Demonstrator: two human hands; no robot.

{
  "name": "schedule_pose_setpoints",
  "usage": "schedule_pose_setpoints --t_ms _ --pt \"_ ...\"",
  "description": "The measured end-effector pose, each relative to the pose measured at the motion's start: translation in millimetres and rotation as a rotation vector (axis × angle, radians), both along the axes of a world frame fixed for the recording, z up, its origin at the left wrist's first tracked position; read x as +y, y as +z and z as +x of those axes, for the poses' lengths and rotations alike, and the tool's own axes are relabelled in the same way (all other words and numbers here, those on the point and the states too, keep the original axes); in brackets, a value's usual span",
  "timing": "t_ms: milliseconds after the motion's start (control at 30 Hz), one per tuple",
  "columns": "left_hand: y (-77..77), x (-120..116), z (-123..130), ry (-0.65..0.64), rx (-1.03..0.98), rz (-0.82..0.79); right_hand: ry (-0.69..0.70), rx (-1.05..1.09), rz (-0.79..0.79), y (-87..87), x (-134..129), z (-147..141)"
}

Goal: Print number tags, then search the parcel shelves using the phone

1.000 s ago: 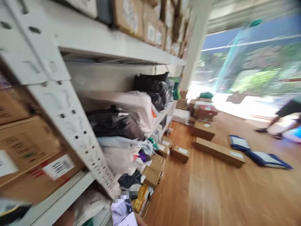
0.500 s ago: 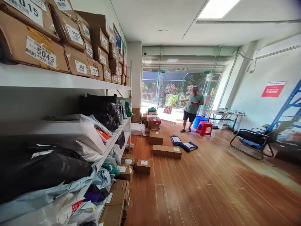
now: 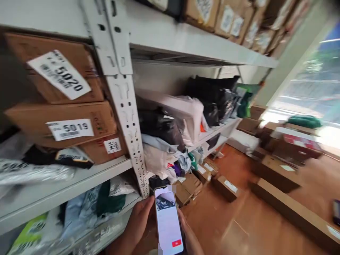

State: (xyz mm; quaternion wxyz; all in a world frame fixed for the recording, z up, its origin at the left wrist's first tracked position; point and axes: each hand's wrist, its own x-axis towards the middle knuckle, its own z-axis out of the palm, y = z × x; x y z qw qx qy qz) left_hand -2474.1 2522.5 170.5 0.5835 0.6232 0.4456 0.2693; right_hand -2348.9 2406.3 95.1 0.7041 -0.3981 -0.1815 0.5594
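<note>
A lit phone (image 3: pixel 169 225) stands upright at the bottom centre, its screen toward me, with a small picture at the top and a red button low down. My left hand (image 3: pixel 138 221) grips its left edge, thumb along the side. Along the right edge lies my right hand (image 3: pixel 190 233), also holding the phone; its fingers are partly hidden behind it. Just behind the phone are the white shelf post (image 3: pixel 131 131) and cardboard boxes on the floor.
Boxes labelled 5020 (image 3: pixel 63 74) and 5019 (image 3: pixel 70 129) sit on the left shelf (image 3: pixel 106 170). Bagged parcels fill the middle shelves. More boxes line the upper shelf (image 3: pixel 196 39). A long carton (image 3: pixel 294 212) and stacked boxes stand on the wooden floor (image 3: pixel 228 230) at right.
The view has swung left and down toward the shelves. Both my hands and the phone have come into view; the person by the glass door is out of view.
</note>
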Motion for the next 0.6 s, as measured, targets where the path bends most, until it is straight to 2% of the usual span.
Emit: schedule_pose_setpoints --t_ms 133,267,367,433,500,600 --pt "0.0 -6 3 0.062 -0.079 -0.137 0.152 0.029 -0.083 1.5 1 9" --pt "-9.6 -19 -16 0.212 -0.046 -0.114 0.317 0.034 -0.113 4.9 3 3" --pt "-17.8 -33 -34 0.250 -0.085 -0.114 0.366 0.051 -0.114 1.4 2 -9" --pt "-28.7 -43 -45 0.234 -0.155 -0.140 0.381 0.076 -0.116 -3.3 -2 -18" --pt "-46.5 -51 -58 0.264 -0.230 -0.241 0.381 0.103 -0.148 -7.5 -9 -23" --pt "-79.6 -65 -85 0.453 -0.250 -0.519 0.368 0.112 -0.205 -9.1 -25 -23"
